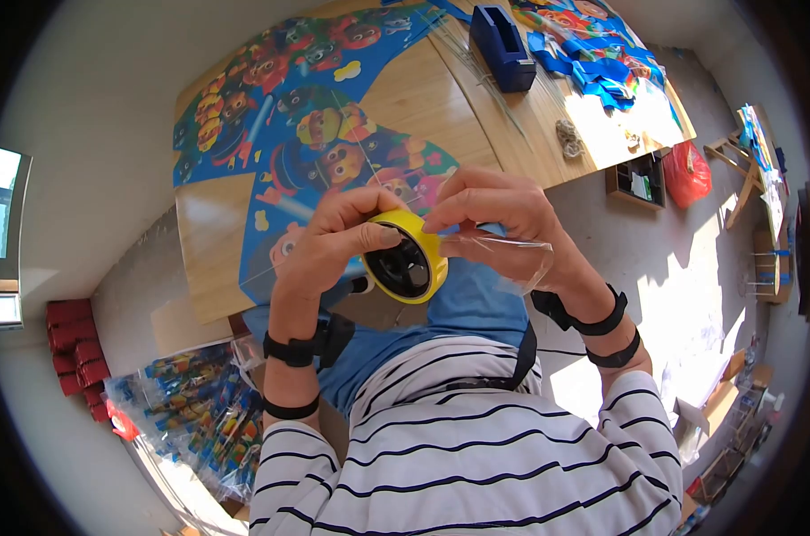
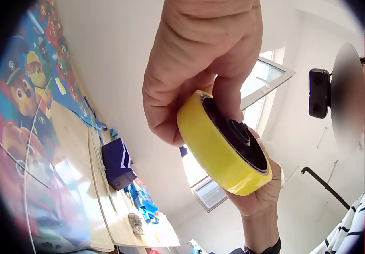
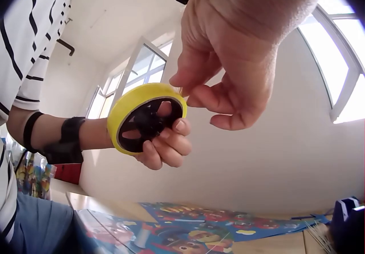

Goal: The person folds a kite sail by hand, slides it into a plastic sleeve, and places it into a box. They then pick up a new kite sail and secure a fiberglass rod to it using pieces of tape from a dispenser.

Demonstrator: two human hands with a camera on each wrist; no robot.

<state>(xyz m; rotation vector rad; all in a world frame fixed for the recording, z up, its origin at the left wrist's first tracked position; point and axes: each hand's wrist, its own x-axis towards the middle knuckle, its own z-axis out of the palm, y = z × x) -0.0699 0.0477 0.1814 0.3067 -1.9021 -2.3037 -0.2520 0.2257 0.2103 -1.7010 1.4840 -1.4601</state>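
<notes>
A roll of yellow-looking tape (image 1: 435, 254) on a black spoked core is held up in front of the person's lap. The left hand (image 1: 338, 234) grips it, with the thumb over the core's side and fingers around the rim, as the left wrist view shows. At the roll's upper edge, the right hand (image 3: 234, 65) pinches a thin bit of the tape between thumb and index finger. A clear crinkled strip (image 1: 521, 252) trails from the right hand's palm side in the head view. Both wrists wear black straps with cameras.
Colourful cartoon-printed sheets (image 1: 334, 147) cover part of the wooden table (image 1: 423, 85). A dark blue tape dispenser (image 1: 503, 49), blue ribbon pieces (image 1: 601, 79) and a small tangled bundle (image 1: 568, 138) lie on its right side. A red bag (image 1: 688, 174) stands beyond the edge.
</notes>
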